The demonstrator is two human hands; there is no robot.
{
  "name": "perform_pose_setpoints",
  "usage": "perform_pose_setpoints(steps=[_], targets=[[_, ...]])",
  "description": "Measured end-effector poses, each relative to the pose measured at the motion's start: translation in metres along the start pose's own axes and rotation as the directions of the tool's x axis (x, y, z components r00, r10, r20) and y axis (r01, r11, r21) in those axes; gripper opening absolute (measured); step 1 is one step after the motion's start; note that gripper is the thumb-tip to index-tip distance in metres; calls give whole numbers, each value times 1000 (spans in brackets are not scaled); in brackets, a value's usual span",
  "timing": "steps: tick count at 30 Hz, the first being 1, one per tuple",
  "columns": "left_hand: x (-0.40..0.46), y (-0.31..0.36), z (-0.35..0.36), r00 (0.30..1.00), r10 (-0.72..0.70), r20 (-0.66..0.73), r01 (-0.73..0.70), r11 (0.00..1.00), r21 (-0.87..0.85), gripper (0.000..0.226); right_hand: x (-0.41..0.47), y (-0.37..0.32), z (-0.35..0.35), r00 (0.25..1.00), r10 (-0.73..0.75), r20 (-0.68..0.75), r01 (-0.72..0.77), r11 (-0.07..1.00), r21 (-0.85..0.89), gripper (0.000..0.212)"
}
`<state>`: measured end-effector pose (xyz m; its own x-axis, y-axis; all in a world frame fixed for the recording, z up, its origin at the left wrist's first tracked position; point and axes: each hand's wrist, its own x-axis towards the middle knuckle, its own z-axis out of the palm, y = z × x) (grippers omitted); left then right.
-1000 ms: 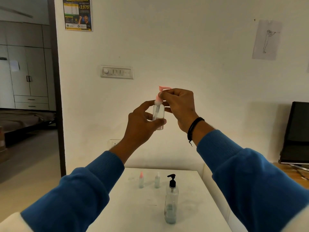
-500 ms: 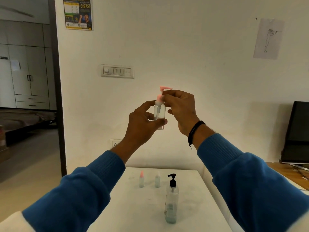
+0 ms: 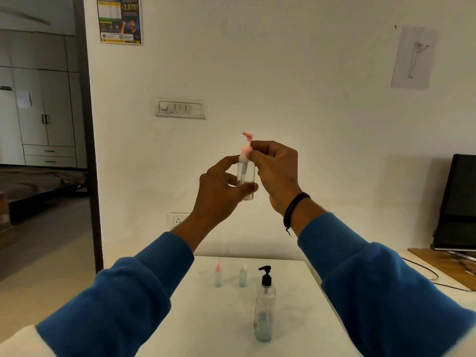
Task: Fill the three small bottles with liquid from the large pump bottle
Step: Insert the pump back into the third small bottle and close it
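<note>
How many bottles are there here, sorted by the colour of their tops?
Pink tops: 2, the small pump bottle held up in both hands, and the small pink-tipped bottle on the white table.
Pale or clear top: 1, the small bottle beside it.
Black top: 1, the large pump bottle.
Total: 4 bottles.

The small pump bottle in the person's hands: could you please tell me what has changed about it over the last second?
The pink pump top has turned: its nozzle pointed right a second ago and now points left, twisted by the right hand pinching its collar. The left hand holds the small clear bottle raised as before. On the white table, the two small dropper bottles and large pump bottle stayed put.
</note>
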<state>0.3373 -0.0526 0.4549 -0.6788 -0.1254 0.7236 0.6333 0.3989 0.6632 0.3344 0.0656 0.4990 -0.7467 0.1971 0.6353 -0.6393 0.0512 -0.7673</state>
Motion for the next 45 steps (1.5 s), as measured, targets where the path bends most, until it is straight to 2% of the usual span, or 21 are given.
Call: perform_pose_setpoints(steps=[6, 12, 19, 22, 29, 34, 41, 45], targets=[[-3, 0, 1, 1000, 6, -5, -6, 1000, 24, 63, -6, 4, 8, 995, -70, -73, 65, 995, -76, 18], [-4, 1, 0, 1000, 27, 3, -27, 999, 24, 60, -7, 6, 9, 992, -92, -87, 85, 994, -72, 13], [-5, 1, 0, 999, 38, -2, -38, 999, 33, 61, -10, 4, 9, 984, -141, -105, 123, 980, -159, 23], [-4, 3, -2, 999, 49, -12, -48, 998, 43, 61, -12, 6, 8, 981, -163, -107, 146, 978, -150, 20], [-6, 4, -1, 998, 61, -7, -61, 998, 34, 58, -15, 2, 8, 982, -158, -101, 142, 978, -154, 28], [-7, 6, 0, 999, 41, -3, -41, 999, 27, 59, -17, 4, 9, 972, -185, -146, 167, 978, -128, 13], [-9, 8, 2, 999, 34, -5, -34, 999, -2, 58, -16, 2, 8, 976, -181, -125, 161, 974, -158, 25], [-9, 9, 2, 999, 51, 1, -51, 999, 8, 57, -20, 4, 11, 966, -181, -182, 161, 980, -116, 13]])
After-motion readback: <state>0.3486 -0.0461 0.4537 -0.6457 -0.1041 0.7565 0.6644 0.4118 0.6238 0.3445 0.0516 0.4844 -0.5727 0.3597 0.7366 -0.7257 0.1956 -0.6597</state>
